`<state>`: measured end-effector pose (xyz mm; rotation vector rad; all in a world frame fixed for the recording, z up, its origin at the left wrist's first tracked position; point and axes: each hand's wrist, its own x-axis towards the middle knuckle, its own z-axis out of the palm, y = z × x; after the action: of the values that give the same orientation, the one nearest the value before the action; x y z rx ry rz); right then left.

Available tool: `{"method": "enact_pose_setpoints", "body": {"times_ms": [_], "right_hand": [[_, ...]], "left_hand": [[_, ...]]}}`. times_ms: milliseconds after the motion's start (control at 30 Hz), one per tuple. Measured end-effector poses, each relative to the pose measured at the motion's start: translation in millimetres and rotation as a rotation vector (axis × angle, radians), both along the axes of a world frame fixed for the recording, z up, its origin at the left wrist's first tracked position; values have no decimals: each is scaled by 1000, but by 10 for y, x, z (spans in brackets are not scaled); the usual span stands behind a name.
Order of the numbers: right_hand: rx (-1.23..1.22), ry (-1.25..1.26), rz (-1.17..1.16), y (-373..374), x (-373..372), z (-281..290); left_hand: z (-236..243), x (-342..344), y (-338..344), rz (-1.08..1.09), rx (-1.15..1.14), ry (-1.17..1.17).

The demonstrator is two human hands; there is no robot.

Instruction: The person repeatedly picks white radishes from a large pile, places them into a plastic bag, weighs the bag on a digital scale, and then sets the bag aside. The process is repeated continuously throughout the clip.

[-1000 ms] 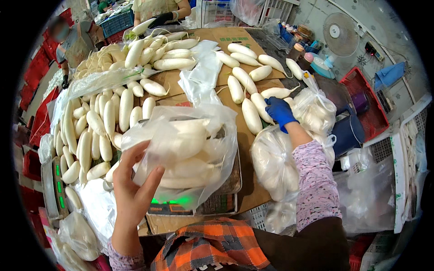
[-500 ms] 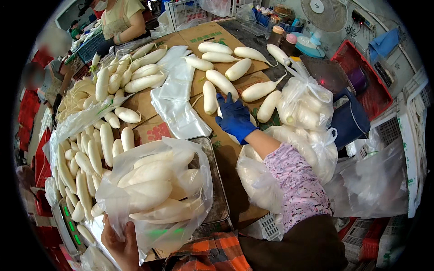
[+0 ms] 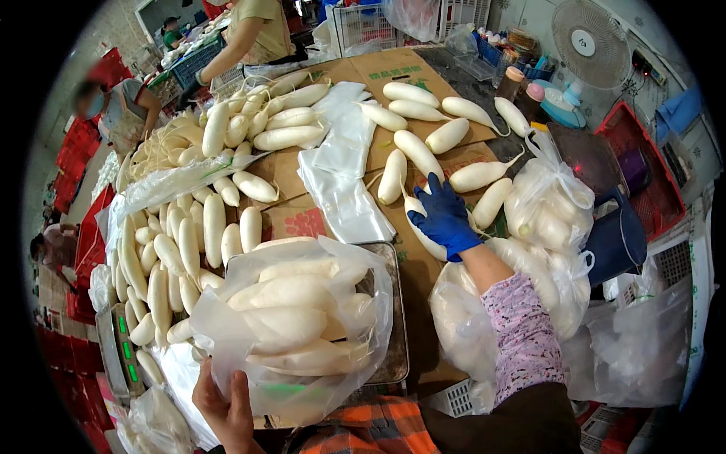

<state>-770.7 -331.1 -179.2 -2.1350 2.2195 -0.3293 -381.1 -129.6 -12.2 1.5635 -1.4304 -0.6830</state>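
My bare left hand point(image 3: 224, 405) pinches the near left edge of a clear plastic bag point(image 3: 219, 306), thumb in front and fingers partly hidden behind the film. Several white radishes point(image 3: 283, 325) fill the bag, which rests on a metal scale tray point(image 3: 401, 333). Farther right, my right hand point(image 3: 446, 219), in a blue glove, curls over a white radish point(image 3: 423, 233) on the cardboard; the palm hides part of it. Around that hand lie more loose radishes, among them a long one point(image 3: 418, 153) just beyond the fingers and another point(image 3: 493, 203) to its right.
A large heap of radishes point(image 3: 166, 250) covers the left side, near a display with green digits point(image 3: 127, 348). Flat plastic bags point(image 3: 340, 174) lie mid-table. Filled bags point(image 3: 548, 204), a dark blue jug point(image 3: 616, 238) and a red crate point(image 3: 665, 197) stand right. A co-worker point(image 3: 257, 34) stands across.
The whole view has shifted, so the table sits farther right and lower. My right hand has closed more around the radish. My left hand stays at the bag's edge.
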Motion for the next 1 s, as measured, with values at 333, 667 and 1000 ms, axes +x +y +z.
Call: {"method": "enact_pose_setpoints", "body": {"times_ms": [333, 667, 1000], "right_hand": [[-343, -162, -59, -727, -407, -101], [-420, -115, 41, -1636, -335, 37], [-129, -82, -134, -2675, -70, -240]], "left_hand": [[98, -24, 9, 107, 29, -110], [65, -121, -26, 310, 29, -73], [467, -518, -242, 329, -89, 120]]}}
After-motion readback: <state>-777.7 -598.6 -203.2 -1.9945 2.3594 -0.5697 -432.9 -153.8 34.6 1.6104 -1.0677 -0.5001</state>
